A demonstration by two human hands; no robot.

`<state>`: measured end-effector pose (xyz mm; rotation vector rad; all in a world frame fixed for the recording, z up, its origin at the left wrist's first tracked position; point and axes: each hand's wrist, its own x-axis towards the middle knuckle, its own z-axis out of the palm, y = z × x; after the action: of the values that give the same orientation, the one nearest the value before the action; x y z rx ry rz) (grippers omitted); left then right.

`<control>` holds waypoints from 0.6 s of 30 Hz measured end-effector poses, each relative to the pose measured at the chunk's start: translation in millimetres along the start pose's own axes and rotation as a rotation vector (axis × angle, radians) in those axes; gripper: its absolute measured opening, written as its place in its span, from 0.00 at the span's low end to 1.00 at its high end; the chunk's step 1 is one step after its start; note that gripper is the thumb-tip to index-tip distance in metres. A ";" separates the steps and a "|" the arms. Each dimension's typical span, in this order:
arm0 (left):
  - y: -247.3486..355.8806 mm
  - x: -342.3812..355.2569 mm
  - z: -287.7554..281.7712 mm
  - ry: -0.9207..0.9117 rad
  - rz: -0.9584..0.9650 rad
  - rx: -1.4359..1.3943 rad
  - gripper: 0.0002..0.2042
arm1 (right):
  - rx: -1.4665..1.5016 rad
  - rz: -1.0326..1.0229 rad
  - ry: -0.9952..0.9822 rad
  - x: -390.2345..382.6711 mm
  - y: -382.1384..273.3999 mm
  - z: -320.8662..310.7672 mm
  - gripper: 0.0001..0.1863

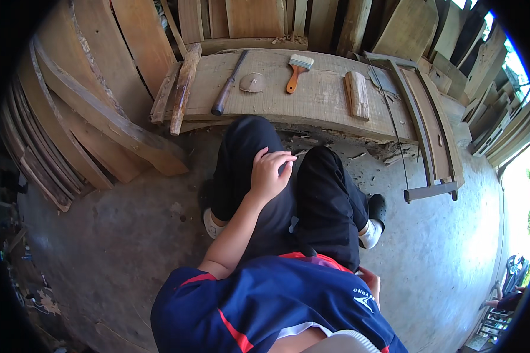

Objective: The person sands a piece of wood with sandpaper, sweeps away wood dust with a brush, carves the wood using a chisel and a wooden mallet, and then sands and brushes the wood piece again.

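My left hand (271, 172) rests over my left thigh near the knee, fingers loosely bent and apart, with nothing visible in it. Down by my right hip, my right hand (370, 281) is mostly covered by the shirt, and its fingers are hidden. Beyond my knees lies a thick wooden slab (330, 94). On it are a long tool with a dark wooden handle and a metal shaft (228, 83), a pale round disc (252, 82), a flat brush with an orange handle (298, 74) and a short wood block (357, 95).
A wooden frame saw (421, 126) leans over the slab's right end. A rough wooden bar (185, 88) lies across its left end. Boards (88, 70) stand along the back and left, with curved planks (112, 129) at left. Wood chips (350, 154) litter the concrete floor (129, 235).
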<state>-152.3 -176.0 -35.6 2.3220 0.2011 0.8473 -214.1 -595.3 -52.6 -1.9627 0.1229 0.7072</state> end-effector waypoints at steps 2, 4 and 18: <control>-0.7 -0.6 -0.2 0.001 0.002 -0.006 0.05 | 0.037 -0.150 0.039 19.8 11.4 5.8 0.27; -0.6 -0.6 -0.9 -0.005 -0.003 0.012 0.05 | 0.053 -0.146 -0.017 25.0 12.1 3.1 0.26; -0.6 -4.6 -0.4 -0.034 0.019 -0.004 0.06 | -0.131 0.142 -0.626 27.5 3.0 -50.2 0.24</control>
<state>-156.0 -176.9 -38.1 2.3366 0.1626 0.8158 -171.3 -633.4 -53.1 -1.7752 -0.1718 1.4176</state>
